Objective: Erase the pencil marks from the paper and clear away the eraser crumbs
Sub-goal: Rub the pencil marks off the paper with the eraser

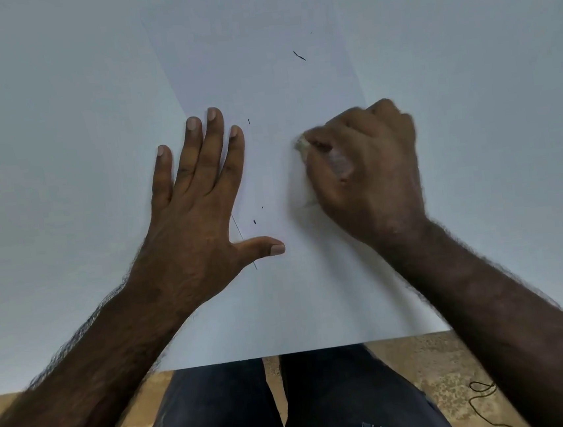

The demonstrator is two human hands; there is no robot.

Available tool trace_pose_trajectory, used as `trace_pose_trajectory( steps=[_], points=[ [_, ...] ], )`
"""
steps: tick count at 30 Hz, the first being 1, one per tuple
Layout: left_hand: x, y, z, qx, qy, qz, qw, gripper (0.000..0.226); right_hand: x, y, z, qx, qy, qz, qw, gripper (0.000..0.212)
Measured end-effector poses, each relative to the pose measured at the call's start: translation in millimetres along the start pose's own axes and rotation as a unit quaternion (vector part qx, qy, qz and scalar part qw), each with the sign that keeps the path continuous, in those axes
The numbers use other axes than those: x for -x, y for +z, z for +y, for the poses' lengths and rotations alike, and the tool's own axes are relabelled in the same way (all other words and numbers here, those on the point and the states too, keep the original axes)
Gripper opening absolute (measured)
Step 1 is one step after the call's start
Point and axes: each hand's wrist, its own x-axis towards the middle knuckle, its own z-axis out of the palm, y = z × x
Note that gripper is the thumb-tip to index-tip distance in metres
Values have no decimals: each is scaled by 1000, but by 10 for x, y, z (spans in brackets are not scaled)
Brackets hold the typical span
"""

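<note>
A white sheet of paper [271,87] lies on the pale table, running from the near edge away from me. My left hand [199,200] rests flat on the paper's left edge with fingers spread. My right hand [365,167] is fisted over the paper's right half, pinching a small whitish eraser [301,142] whose tip peeks out and is blurred. Dark eraser crumbs dot the sheet: a long one [299,55] far up, a small one [249,121] by my left fingertips, another [254,221] above my left thumb. No pencil marks are discernible.
The pale grey-white table [59,131] spreads wide on both sides of the paper. Its near edge [490,325] runs just below the sheet. Below it are my dark trousers [292,412], a brown speckled floor and a thin dark cord [483,393] at the right.
</note>
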Motion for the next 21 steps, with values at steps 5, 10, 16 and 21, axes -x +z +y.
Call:
trace_pose_trajectory(
  steps=[5, 10, 16, 21],
  points=[
    [15, 2, 14, 0, -2, 11, 1000, 119, 469, 18, -314, -53, -122, -113, 985, 15],
    [11, -10, 1, 6, 0, 4, 1000, 125, 34, 29, -37, 20, -79, -21, 996, 10],
    [-4, -43, 25, 2, -7, -10, 1000, 126, -282, 13, 264, -12, 23, 53, 998, 11],
    [-55, -104, 96, 13, -20, -3, 1000, 120, -256, 43, 253, -51, 41, 64, 996, 10]
  ],
)
